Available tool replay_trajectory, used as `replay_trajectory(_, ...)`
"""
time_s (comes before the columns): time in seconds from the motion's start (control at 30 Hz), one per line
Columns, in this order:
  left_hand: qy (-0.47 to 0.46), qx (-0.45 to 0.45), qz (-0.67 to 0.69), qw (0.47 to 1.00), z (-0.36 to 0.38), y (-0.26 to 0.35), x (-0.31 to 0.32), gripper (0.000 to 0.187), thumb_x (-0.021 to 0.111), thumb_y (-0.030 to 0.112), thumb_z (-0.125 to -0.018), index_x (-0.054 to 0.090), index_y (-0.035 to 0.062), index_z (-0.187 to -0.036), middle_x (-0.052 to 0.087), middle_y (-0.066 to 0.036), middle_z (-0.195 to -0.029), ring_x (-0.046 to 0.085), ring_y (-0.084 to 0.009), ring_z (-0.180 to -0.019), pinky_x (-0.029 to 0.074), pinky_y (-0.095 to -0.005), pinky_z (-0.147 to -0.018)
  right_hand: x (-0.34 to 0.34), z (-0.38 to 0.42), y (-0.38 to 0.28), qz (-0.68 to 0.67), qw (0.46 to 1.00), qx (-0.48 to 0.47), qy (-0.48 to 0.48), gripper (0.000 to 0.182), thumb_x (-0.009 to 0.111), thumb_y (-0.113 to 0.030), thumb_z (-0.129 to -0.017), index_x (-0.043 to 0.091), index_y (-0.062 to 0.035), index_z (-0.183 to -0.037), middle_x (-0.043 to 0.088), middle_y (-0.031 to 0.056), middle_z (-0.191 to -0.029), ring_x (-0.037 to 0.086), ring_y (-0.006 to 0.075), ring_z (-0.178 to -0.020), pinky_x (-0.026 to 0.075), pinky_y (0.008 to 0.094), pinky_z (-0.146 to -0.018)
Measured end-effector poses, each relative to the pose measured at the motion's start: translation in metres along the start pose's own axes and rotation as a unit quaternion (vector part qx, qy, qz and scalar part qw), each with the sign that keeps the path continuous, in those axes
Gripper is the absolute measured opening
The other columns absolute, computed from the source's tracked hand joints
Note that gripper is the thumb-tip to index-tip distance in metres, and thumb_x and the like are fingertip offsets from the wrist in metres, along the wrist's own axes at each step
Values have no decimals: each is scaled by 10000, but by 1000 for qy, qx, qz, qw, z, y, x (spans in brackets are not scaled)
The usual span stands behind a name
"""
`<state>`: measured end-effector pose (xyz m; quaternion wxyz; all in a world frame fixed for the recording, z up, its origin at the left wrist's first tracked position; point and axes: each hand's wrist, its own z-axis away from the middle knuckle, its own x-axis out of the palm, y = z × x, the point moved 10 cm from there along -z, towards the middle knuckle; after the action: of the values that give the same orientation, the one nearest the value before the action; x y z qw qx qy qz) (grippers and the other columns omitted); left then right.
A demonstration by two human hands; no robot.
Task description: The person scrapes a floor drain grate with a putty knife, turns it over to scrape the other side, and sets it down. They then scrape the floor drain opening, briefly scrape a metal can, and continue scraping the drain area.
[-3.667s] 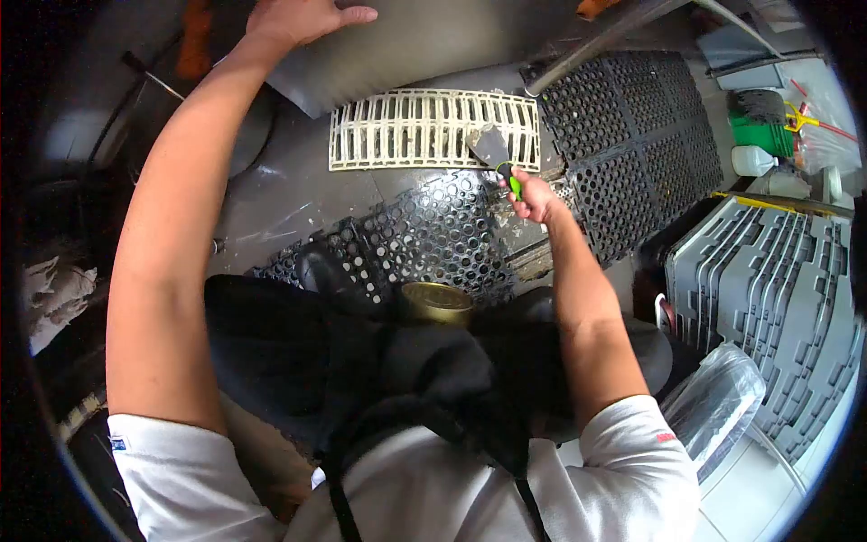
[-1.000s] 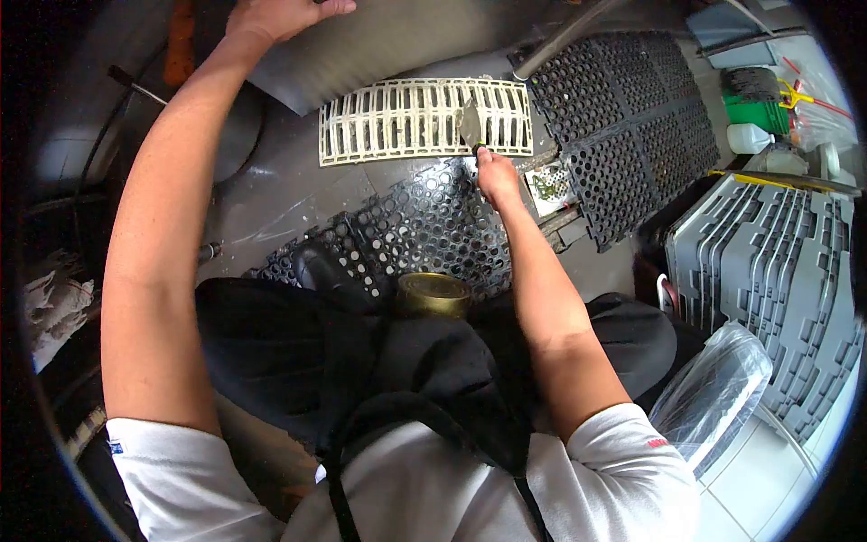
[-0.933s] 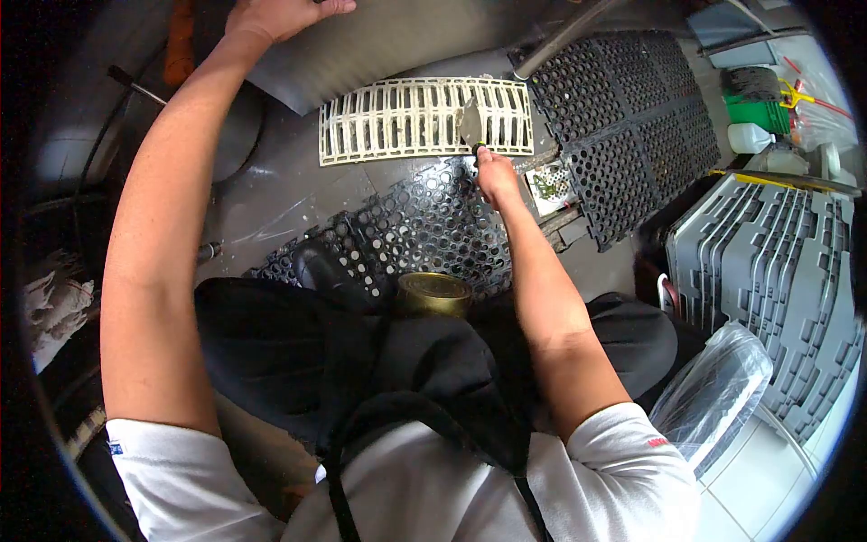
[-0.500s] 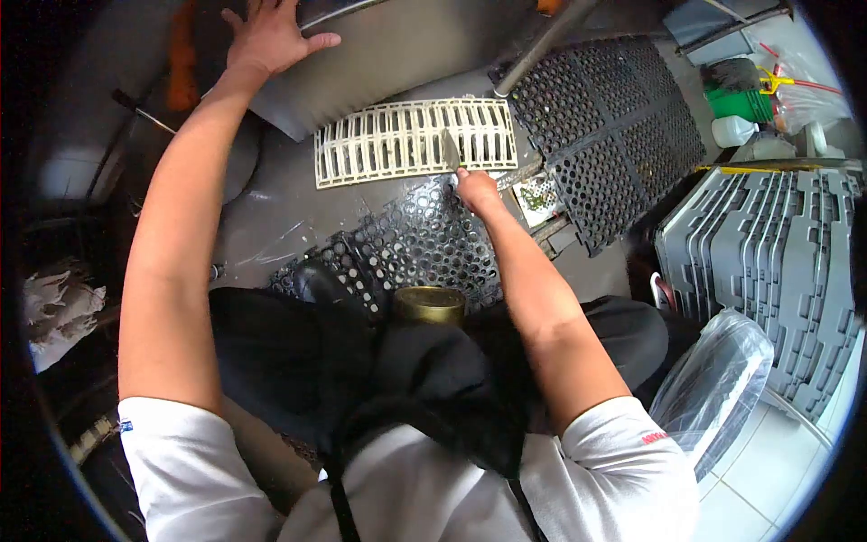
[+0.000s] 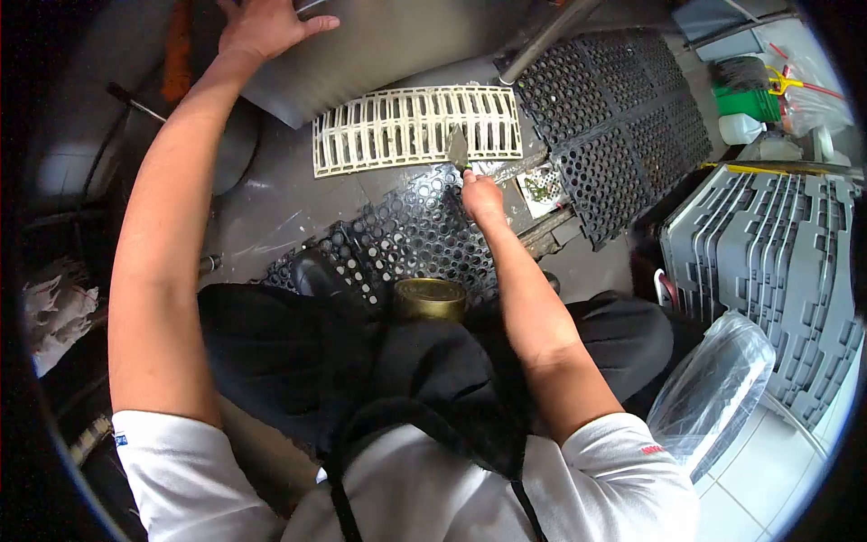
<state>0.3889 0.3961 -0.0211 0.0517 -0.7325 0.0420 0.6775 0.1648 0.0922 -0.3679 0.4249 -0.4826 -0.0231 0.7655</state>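
Note:
My right hand (image 5: 481, 195) is closed round the handle of a small pointed trowel (image 5: 458, 148). The trowel's blade lies over the near edge of a white slotted drain grate (image 5: 361, 167), right of its middle; whether it touches is hard to tell. My left hand (image 5: 267, 29) rests with its thumb spread on a stainless steel panel (image 5: 361, 59) beyond the grate, its fingertips cut off by the top of the view. A gold-coloured tin (image 5: 431, 298) stands on the floor between my legs.
Black perforated rubber mats (image 5: 623, 117) cover the floor at the right and in front of me. A small drain strainer (image 5: 544, 191) with green scraps sits beside the grate. Stacked grey crates (image 5: 768, 262), a green bucket (image 5: 748, 104) and a plastic-wrapped bundle (image 5: 713, 388) stand at the right.
The trowel stays near the grate's near edge, its blade turned a little, broader side showing. My left hand remains on the panel. The whole view has shifted slightly.

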Motion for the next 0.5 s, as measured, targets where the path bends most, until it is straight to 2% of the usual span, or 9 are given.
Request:
replay_trajectory(0.13, 5, -1, -20, 1000, -5, -2, 7, 1336, 763, 731, -625, 18, 202, -1600, 53, -281, -1622, 12, -456, -1505, 13, -626, -1190, -4, 8, -15, -13, 999, 46, 7, 541, 416, -430, -1008, 678, 31, -1112, 636, 298, -1182, 583, 457, -1157, 448, 499, -1001)
replay_trajectory(0.27, 22, 5, -25, 999, -6, -3, 9, 1344, 753, 751, -619, 16, 202, -1600, 55, -293, -1617, 18, -466, -1501, 21, -620, -1191, 15, -16, -10, -34, 999, 27, 22, 545, 421, -442, -1006, 681, 26, -1104, 660, 282, -1133, 604, 467, -1100, 461, 494, -970)
replay_trajectory(0.37, 34, 18, -5, 999, -7, -2, 9, 1354, 750, 761, -610, 14, 203, -1600, 59, -296, -1616, 29, -468, -1500, 23, -620, -1192, 15, -25, 3, -98, 995, -12, -30, 518, 448, -460, -1003, 675, -18, -1151, 664, 257, -1157, 614, 423, -1125, 467, 466, -980)
replay_trajectory(0.4, 35, 16, -9, 999, -7, -2, 10, 1359, 750, 765, -605, 15, 202, -1600, 61, -295, -1616, 31, -469, -1500, 24, -622, -1192, 19, -33, 14, -127, 991, -23, -27, 536, 448, -472, -1003, 686, -1, -1099, 679, 255, -1103, 633, 413, -1081, 476, 452, -949)
replay_trajectory(0.43, 36, 16, -13, 999, -8, -2, 11, 1364, 750, 769, -600, 15, 201, -1600, 64, -294, -1616, 33, -469, -1500, 25, -623, -1191, 30, -43, 24, -136, 988, -45, -59, 538, 437, -469, -1004, 688, 0, -1087, 681, 251, -1104, 637, 418, -1062, 478, 448, -937)
replay_trajectory(0.5, 41, 11, -19, 999, -10, -3, 7, 1372, 747, 777, -593, 16, 199, -1600, 68, -292, -1617, 34, -469, -1500, 25, -625, -1191, 42, -48, 32, -182, 978, -86, -55, 544, 426, -470, -1005, 687, 3, -1076, 686, 251, -1080, 641, 421, -1036, 479, 443, -924)
